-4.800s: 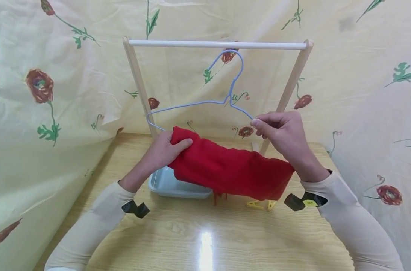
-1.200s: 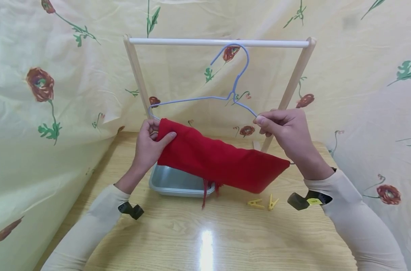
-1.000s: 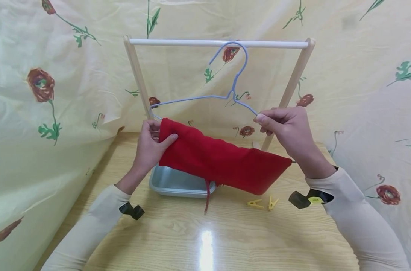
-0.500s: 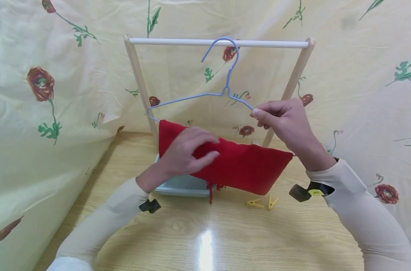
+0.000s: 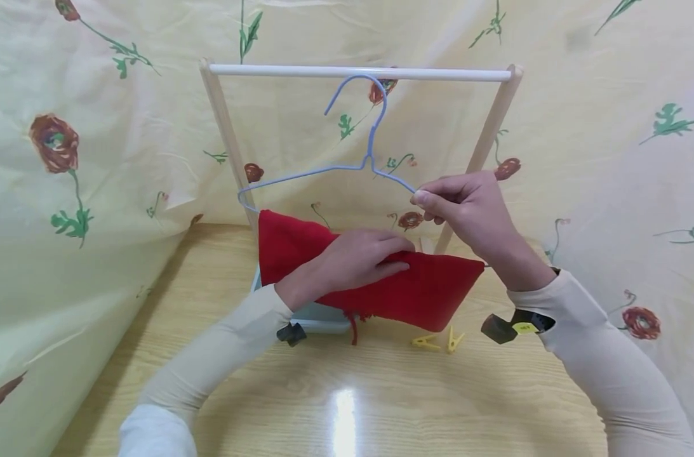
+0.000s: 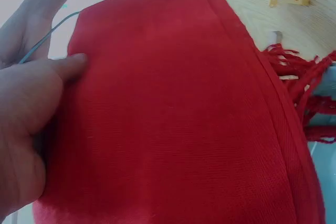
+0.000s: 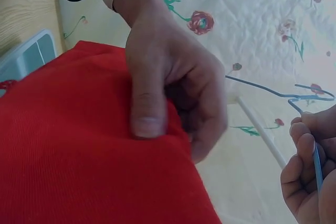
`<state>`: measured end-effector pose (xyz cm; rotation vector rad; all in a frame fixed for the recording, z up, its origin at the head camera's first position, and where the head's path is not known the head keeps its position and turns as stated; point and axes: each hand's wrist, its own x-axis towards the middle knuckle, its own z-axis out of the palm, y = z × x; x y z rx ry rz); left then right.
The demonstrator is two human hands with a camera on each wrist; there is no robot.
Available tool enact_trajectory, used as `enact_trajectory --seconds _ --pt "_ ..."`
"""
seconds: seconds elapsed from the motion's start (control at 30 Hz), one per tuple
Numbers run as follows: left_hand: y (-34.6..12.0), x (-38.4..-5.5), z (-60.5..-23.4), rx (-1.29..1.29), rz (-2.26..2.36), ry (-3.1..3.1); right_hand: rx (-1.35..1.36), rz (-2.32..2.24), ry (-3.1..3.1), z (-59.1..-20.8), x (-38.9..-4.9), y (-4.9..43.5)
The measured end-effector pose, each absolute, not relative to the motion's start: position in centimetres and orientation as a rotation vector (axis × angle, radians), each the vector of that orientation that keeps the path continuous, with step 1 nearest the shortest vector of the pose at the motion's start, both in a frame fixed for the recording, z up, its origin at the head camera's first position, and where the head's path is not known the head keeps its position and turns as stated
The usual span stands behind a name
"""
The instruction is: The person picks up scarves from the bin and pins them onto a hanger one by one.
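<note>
A red fringed scarf [image 5: 432,292] lies folded over the lower bar of a blue wire hanger [image 5: 371,139], its tassels [image 5: 353,327] hanging below. My right hand [image 5: 475,216] pinches the hanger's right shoulder between thumb and fingertips, keeping it raised and tilted. At the middle of the scarf's upper edge is my left hand [image 5: 358,257]. The right wrist view shows that hand's thumb [image 7: 148,114] on the front of the cloth and its fingers curled behind the edge. Most of the lower bar is hidden by the cloth.
A drying rack with a white rod [image 5: 301,71] and wooden posts [image 5: 223,120] stands behind the hanger. Under the scarf sits a light blue basin [image 5: 326,327], partly covered. Two yellow clothespins, a left one [image 5: 425,343] and a right one [image 5: 454,341], lie on the wooden table [image 5: 278,406].
My left hand has let go of the scarf's left end and moved right to grip the middle of its top edge. Hanger and right hand have shifted slightly left.
</note>
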<state>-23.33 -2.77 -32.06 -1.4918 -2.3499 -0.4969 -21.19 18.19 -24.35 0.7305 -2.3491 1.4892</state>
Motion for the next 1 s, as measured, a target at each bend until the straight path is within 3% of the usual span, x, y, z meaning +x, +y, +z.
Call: enact_trajectory --seconds 0.53,0.77,1.0 --pt "-2.2 -23.3 -32.8 -1.270 -1.164 -2.174 0.835 1.469 -2.341 -24.8 -20.8 17.3" --pt "-2.6 -23.4 -32.6 -1.352 -1.005 -2.224 0.785 1.497 -2.335 -24.7 -20.7 17.7" --pt "-4.1 -22.9 -32.1 -1.326 -0.498 -2.468 0.773 1.504 -2.341 -24.6 -20.8 18.0"
